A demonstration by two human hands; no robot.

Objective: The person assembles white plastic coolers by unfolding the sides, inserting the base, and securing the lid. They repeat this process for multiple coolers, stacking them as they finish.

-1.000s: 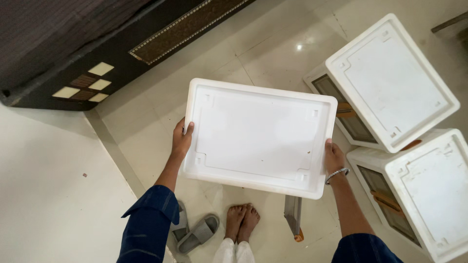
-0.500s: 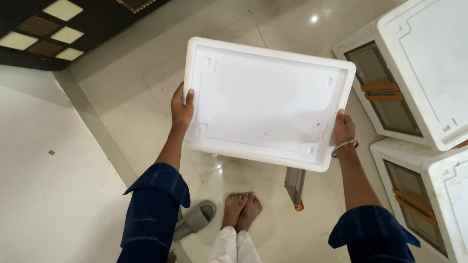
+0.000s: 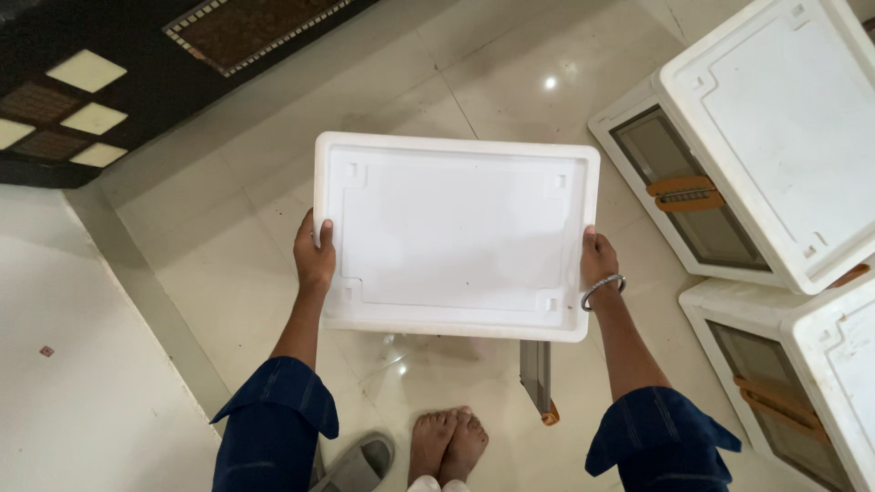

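Observation:
I hold a white rectangular plastic storage box (image 3: 456,232) in front of me, above the tiled floor, its flat lid facing up. My left hand (image 3: 314,257) grips its left edge, thumb on top. On the opposite edge sits my right hand (image 3: 597,260), with a metal bangle at the wrist. A grey panel with an orange latch (image 3: 538,378) hangs below the box's near side. My bare feet (image 3: 447,446) show underneath.
Two similar white boxes with grey doors and orange latches stand on the floor at the right, one further away (image 3: 756,137) and one nearer (image 3: 802,374). A grey slipper (image 3: 360,465) lies by my feet. A dark patterned floor border (image 3: 137,82) runs at the top left.
The view has shifted, so the box now sits level and centred in front of me. Both hands keep the same grip on its edges.

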